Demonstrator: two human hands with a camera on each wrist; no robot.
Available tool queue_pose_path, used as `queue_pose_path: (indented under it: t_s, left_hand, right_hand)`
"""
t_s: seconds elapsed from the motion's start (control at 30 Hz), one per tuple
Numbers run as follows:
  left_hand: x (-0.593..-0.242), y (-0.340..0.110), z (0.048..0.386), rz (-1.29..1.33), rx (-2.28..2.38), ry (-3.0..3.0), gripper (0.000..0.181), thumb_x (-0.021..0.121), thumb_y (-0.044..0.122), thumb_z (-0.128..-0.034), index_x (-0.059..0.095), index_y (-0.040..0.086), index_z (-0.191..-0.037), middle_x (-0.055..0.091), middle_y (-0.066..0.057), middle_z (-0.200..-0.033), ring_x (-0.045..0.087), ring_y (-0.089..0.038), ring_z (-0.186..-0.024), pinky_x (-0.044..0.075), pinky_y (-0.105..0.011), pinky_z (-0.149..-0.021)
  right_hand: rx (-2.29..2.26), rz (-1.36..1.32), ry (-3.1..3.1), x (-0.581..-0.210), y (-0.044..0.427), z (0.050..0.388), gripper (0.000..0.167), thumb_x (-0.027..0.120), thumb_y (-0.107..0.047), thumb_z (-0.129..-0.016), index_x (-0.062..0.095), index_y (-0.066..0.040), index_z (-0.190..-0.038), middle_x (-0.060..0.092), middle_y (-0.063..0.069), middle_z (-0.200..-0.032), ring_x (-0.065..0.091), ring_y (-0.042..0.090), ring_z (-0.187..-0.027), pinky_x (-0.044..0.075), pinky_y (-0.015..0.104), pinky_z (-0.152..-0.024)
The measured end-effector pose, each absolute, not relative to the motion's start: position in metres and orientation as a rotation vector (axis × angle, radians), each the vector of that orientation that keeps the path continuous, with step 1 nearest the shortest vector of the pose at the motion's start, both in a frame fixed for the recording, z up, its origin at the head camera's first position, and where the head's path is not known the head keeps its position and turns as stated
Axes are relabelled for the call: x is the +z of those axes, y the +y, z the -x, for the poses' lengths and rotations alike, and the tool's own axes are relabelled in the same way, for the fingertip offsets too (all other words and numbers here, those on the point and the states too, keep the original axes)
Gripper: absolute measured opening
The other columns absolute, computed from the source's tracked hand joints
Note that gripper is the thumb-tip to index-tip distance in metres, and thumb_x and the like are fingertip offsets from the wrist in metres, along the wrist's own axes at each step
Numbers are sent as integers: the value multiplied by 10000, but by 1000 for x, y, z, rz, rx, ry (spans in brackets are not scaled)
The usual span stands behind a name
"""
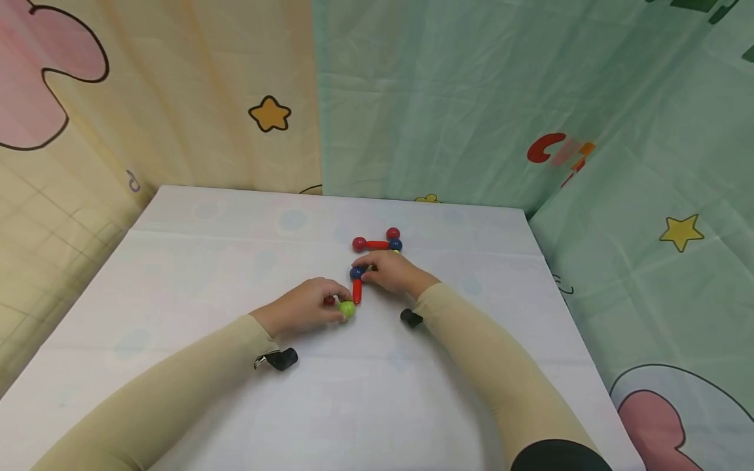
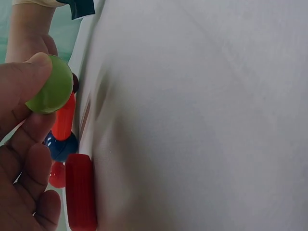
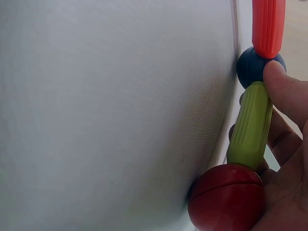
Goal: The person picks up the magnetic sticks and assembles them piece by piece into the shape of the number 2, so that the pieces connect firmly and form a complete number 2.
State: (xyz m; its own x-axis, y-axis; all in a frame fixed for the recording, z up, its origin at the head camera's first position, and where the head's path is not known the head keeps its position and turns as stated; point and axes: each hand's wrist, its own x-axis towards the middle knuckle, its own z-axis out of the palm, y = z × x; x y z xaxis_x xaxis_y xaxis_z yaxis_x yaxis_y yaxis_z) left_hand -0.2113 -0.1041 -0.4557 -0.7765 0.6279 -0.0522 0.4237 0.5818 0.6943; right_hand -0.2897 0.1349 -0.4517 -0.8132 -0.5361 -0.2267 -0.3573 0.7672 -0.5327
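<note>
A light green ball (image 1: 347,309) is pinched between the thumb and fingers of my left hand (image 1: 309,305). It meets or nearly meets the near end of a red rod (image 1: 357,292); I cannot tell which. On that rod's far end is a blue ball (image 1: 357,273), which my right hand (image 1: 393,271) grips by thumb and fingertips. From the blue ball a green rod (image 3: 250,126) runs under my right palm to a dark red ball (image 3: 227,197), as the right wrist view shows. Beside my left fingers lies another red rod (image 2: 81,192).
Beyond the right hand a red ball (image 1: 359,244), a red rod (image 1: 377,245), another blue ball (image 1: 395,244) and a second red ball (image 1: 393,233) stand together. The white-covered table (image 1: 194,275) meets patterned curtains (image 1: 424,98) at its back and right.
</note>
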Motion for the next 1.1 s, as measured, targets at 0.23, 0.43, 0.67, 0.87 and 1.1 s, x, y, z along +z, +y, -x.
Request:
queue_pose_path:
  t_s: [0.23,0.43,0.67,0.87,1.1]
  left_hand:
    - [-455,-98,207,-936,910,2586,289,819,264,-927,763,219,-1207,722,106,-1097,595,-111,-993,505,-342,-923]
    - [-455,-95,207,-958,865,2629,300,824,279,-926,764,197,-1209,732,105,-1089,597,-98,-977,468,-376,-956]
    - [-457,-92,208,-949,840,2652,302,826,278,-925,763,191,-1207,733,111,-1079,603,-104,-985,445,-406,-980]
    - [-458,-89,208,-936,829,2652,292,827,279,-925,763,191,-1197,729,122,-1057,610,-118,-1011,446,-434,-1023]
    - [-457,-86,208,-937,811,2654,307,832,278,-922,760,186,-1206,727,122,-1067,613,-121,-1050,441,-448,-1048]
  right_hand:
    - [-677,693,2594,-452,135,290,384,701,-191,-1024,687,-237,-1406,691,9,-1406,620,199,-1285,491,418,-1147]
    - [-673,685,2594,-453,134,291,388,701,-187,-1024,685,-238,-1409,692,10,-1406,618,202,-1297,487,422,-1153]
    - [-654,695,2597,-452,134,290,382,692,-192,-1030,683,-236,-1410,694,20,-1403,627,204,-1277,496,428,-1141]
    - [-645,694,2599,-451,135,289,381,689,-196,-1033,682,-241,-1411,690,17,-1408,622,208,-1290,489,434,-1149]
    - [-647,688,2592,-451,134,290,390,689,-196,-1033,675,-241,-1419,686,13,-1415,616,207,-1305,478,432,-1161]
